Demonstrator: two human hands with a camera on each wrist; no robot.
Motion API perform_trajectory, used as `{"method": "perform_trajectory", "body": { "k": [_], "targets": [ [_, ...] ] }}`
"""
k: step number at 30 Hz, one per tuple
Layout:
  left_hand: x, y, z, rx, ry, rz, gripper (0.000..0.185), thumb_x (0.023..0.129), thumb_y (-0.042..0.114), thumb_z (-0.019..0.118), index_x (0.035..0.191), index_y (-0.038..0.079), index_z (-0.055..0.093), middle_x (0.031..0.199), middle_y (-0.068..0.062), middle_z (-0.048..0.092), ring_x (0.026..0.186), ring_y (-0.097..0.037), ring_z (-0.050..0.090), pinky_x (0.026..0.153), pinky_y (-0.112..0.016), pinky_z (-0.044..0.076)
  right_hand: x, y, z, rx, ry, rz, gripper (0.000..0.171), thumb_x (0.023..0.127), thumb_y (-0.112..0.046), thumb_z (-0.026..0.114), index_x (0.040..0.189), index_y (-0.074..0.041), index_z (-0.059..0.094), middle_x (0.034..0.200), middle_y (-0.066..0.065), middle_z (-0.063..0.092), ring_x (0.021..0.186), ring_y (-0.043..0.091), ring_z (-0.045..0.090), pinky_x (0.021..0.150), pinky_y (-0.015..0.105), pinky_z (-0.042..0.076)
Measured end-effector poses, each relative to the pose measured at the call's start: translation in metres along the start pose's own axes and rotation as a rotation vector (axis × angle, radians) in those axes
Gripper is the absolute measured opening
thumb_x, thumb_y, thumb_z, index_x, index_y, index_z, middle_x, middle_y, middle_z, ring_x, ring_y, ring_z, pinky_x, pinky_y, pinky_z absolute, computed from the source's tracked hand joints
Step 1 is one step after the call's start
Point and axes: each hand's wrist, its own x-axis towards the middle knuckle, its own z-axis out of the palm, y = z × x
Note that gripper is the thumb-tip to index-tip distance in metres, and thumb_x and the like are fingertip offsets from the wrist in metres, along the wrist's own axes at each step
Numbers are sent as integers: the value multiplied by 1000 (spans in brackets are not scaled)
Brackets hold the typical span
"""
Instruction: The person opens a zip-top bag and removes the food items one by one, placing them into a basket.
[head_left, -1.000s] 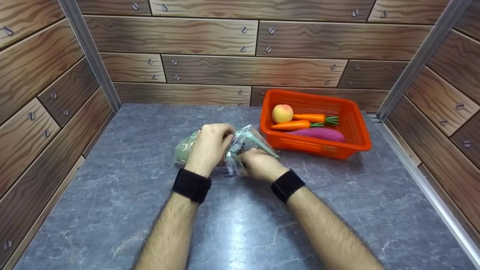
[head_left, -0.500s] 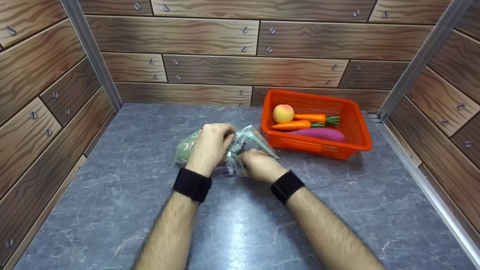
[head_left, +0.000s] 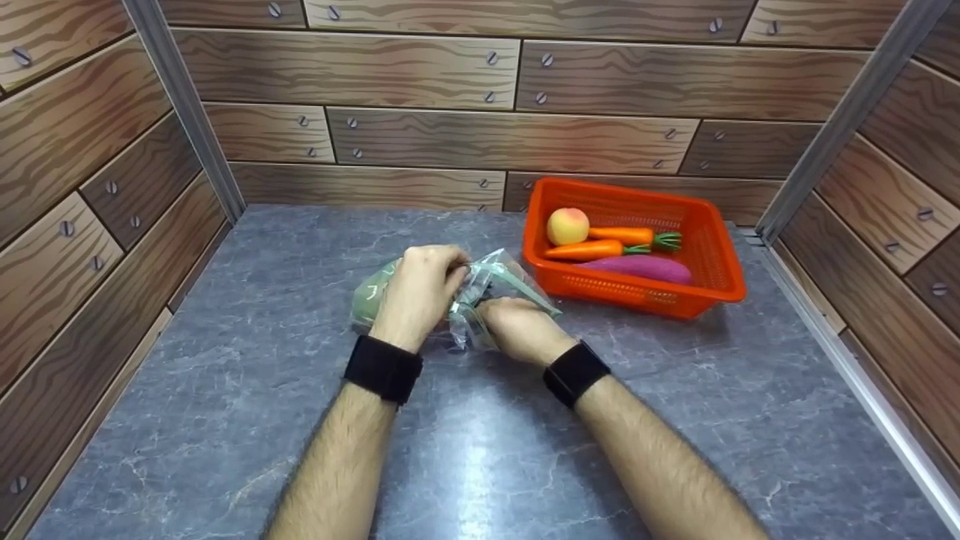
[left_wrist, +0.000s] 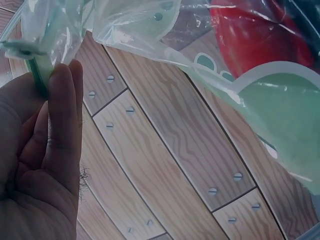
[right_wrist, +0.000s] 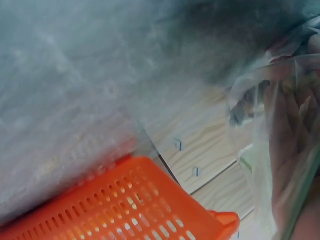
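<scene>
A clear plastic bag (head_left: 480, 296) with green trim lies on the grey counter, with a pale green item (head_left: 371, 296) inside at its left end. My left hand (head_left: 420, 289) pinches the bag's green top edge (left_wrist: 37, 65) between thumb and fingers. My right hand (head_left: 517, 326) grips the bag's near side, its fingers seen through the plastic (right_wrist: 290, 125) in the right wrist view. Both hands meet at the bag's mouth.
An orange basket (head_left: 712, 247) stands at the back right, holding a peach (head_left: 567, 226), two carrots (head_left: 600, 249) and a purple sweet potato (head_left: 637, 268). Wood-pattern walls close in the counter (head_left: 225, 390) on three sides.
</scene>
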Motion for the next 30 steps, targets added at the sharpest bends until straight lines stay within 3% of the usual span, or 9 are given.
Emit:
{"method": "perform_trajectory", "body": {
  "k": [2,4,7,11,17,25,30],
  "targets": [
    [0,0,-2,4,-1,-14,10,109,6,81,114,3,89,113,-15,91,107,-34,89,99,-49,73,0,1,-6,157,-29,54,9,100,-10,82,100,-6,74,93,14,80,83,35,79,70,51,69],
    [1,0,-4,9,0,-31,10,110,8,81,115,4,89,114,-15,91,108,-34,89,99,-49,73,-1,2,-9,196,-28,75,2,105,-8,78,106,-6,76,102,14,83,93,36,82,79,53,72],
    [1,1,-7,14,6,-42,10,110,9,82,116,5,89,115,-14,91,108,-34,89,100,-49,73,-3,4,-13,161,27,69,8,106,-3,74,111,-8,78,108,11,84,97,34,83,82,50,72],
    [1,2,-8,8,14,-34,10,110,9,81,116,4,89,115,-14,91,108,-34,88,99,-49,73,-7,7,-15,129,83,74,20,99,-4,83,118,-10,81,114,8,85,100,32,85,85,49,73],
    [2,2,-12,18,36,-19,10,110,8,81,115,5,89,113,-13,91,106,-33,88,97,-49,72,-14,15,-21,101,155,68,36,98,-13,90,133,-13,82,128,10,88,115,34,85,98,53,73],
    [5,4,-17,30,46,-21,9,110,8,81,114,5,89,114,-13,91,104,-33,88,98,-48,73,-23,31,-37,117,186,90,44,97,7,83,137,-12,81,127,13,88,111,36,86,97,52,73],
    [6,3,-18,32,42,-22,9,110,8,81,114,4,89,114,-14,91,104,-33,88,98,-47,73,-28,42,-46,145,226,113,39,101,3,83,138,-8,81,133,15,87,119,36,85,105,53,71]
  ]
}}
